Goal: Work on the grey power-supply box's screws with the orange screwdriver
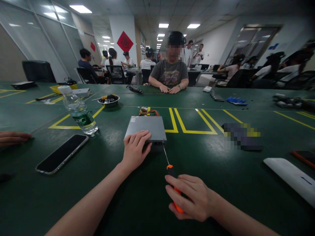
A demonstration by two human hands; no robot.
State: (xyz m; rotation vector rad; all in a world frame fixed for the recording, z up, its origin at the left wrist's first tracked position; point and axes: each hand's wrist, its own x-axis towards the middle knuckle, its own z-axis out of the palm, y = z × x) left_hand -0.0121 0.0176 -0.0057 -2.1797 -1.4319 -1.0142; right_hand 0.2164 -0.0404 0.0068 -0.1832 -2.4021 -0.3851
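Observation:
A flat grey metal box (154, 126) lies on the green table, with a bundle of coloured wires (149, 112) at its far side. My left hand (136, 149) rests on the box's near left part, fingers over the top and thumb at the near edge. In my right hand (189, 196) is a screwdriver (177, 200) with an orange and black handle, the fingers wrapped round it. Its thin shaft points up at the box's near right corner; whether the tip touches it is too small to tell.
On the left are a water bottle (82, 114), a phone (62, 153), a metal bowl (110, 101) with small items, and another person's hand (14, 139). A white object (291, 177) lies at right. A person (169, 73) sits opposite.

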